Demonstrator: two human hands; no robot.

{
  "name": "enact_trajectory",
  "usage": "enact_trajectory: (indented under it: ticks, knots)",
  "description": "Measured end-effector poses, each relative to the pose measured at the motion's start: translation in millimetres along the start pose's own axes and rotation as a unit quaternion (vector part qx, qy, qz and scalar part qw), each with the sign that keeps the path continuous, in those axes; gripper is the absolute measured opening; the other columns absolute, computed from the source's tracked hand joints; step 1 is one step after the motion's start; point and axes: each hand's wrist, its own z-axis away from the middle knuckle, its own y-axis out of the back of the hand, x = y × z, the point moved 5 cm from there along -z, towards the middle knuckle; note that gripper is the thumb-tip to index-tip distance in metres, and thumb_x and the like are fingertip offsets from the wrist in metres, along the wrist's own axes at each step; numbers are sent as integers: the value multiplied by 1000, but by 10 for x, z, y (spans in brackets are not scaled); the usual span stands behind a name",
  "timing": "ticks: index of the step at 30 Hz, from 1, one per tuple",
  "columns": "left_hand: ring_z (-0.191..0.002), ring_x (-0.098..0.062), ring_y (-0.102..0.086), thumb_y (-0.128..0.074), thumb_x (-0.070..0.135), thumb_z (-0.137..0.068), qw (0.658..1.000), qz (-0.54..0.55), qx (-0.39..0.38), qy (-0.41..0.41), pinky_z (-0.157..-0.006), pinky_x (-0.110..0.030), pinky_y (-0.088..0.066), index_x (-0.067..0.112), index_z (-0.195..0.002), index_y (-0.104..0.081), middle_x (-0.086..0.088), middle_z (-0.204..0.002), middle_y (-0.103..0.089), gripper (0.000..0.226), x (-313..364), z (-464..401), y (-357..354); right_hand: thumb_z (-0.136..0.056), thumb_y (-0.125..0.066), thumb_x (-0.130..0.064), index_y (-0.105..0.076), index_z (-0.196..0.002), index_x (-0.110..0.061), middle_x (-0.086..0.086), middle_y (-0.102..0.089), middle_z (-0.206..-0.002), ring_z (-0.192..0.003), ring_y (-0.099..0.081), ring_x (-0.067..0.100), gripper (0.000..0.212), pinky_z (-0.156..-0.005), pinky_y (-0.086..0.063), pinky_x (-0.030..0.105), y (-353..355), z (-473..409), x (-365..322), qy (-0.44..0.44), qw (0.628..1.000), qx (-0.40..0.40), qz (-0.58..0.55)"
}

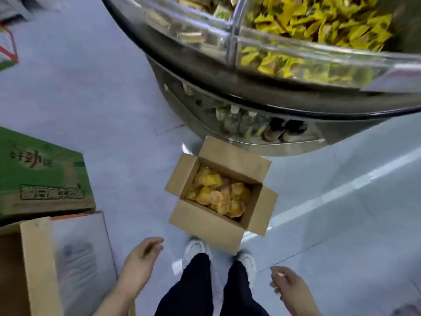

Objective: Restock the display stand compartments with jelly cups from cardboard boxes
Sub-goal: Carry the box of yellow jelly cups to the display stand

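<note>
A person stands on a pale floor, looking down at an open cardboard box point(219, 195) just ahead of their shoes, at six o'clock from a round display stand point(227, 106). The box still holds a loose layer of orange-yellow jelly cups point(218, 193), so restocking appears unfinished. At one o'clock, a stand compartment point(319, 26) already brims with yellow packets. The left hand point(142, 262), at seven o'clock, hangs with fingers loosely curled, holding nothing. The right hand point(288, 286), at five o'clock, is likewise relaxed and empty. More cartons, including a green carton point(43, 176), sit at nine o'clock.
</note>
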Motion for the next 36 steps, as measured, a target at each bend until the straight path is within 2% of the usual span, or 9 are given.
enact_trajectory:
  ticks: [3, 7, 11, 15, 17, 20, 25, 28, 36]
  knots:
    - [-95, -10, -59, -56, 15, -91, 996, -65, 28, -58, -75, -18, -43, 30, -97, -63, 5, -106, -65, 18, 49, -806, -261, -89, -54, -19, -54, -117, -14, 6, -64, -81, -75, -58, 22, 28, -72, -43, 33, -227, -821, -441, 53, 998, 8, 18]
    - [-114, -23, -52, -59, 13, -87, 986, -105, 73, -109, -94, -31, -40, 7, -125, -51, -3, -121, -54, 39, 212, -1854, -689, -87, -61, -29, -42, -129, -13, 5, -59, -109, -98, -59, 28, 49, -85, -47, 36, -536, -1710, -841, 93, 995, 26, -39]
    - [-100, -22, -58, -60, 25, -87, 986, -130, -1, -101, -84, -32, -45, 16, -120, -54, -3, -113, -62, 34, 118, -2489, -1153, -85, -61, -31, -44, -126, -12, 7, -61, -107, -100, -60, 32, 48, -84, -50, 44, -757, -2293, -849, 128, 988, 85, -24]
    - [-86, -36, -59, -55, 21, -88, 941, -278, 94, -166, -65, -29, -38, 10, -98, -62, -15, -90, -67, 16, 114, -2668, -1380, -81, -45, -38, -50, -114, -12, 9, -61, -92, -84, -57, 32, 42, -67, -40, 32, -839, -2540, -754, 148, 978, 138, 50]
    - [-82, -39, -59, -56, 16, -88, 934, -289, 118, -173, -63, -31, -39, 6, -91, -64, -20, -85, -67, 14, 143, -2647, -1401, -86, -45, -27, -54, -105, -6, 13, -62, -88, -75, -51, 28, 30, -64, -37, 29, -816, -2588, -753, 168, 973, 148, 57]
    - [-72, -36, -58, -55, 12, -87, 934, -286, 95, -193, -60, -31, -40, 2, -85, -64, -17, -73, -64, 14, 153, -2338, -1414, -90, -45, -9, -55, -98, -3, 12, -60, -83, -71, -47, 25, 14, -61, -35, 29, -642, -2456, -664, 178, 968, 169, 62]
    - [-62, -30, -50, -54, 12, -87, 928, -312, 59, -196, -53, -29, -32, 3, -77, -60, -11, -60, -56, 15, 490, -1442, -1342, -88, -45, -9, -53, -88, -9, 6, -57, -72, -70, -53, 29, 8, -58, -39, 30, -110, -1671, -408, 155, 973, 170, 32]
    - [-62, -29, -48, -53, 13, -87, 916, -341, 25, -208, -54, -29, -32, 5, -77, -60, -10, -62, -57, 15, 951, -595, -1370, -87, -48, -10, -48, -78, -14, -1, -51, -61, -65, -49, 27, 10, -48, -30, 26, 449, -880, -148, 124, 973, 196, -2]
    - [-66, -31, -45, -54, 23, -89, 892, -371, -59, -251, -55, -31, -33, 19, -62, -44, -3, -59, -47, 29, 2442, 1622, -1948, -86, -54, -16, -46, -69, -16, -5, -44, -54, -63, -43, 29, 19, -45, -24, 25, 2392, 1122, 478, 23, 937, 338, -84]
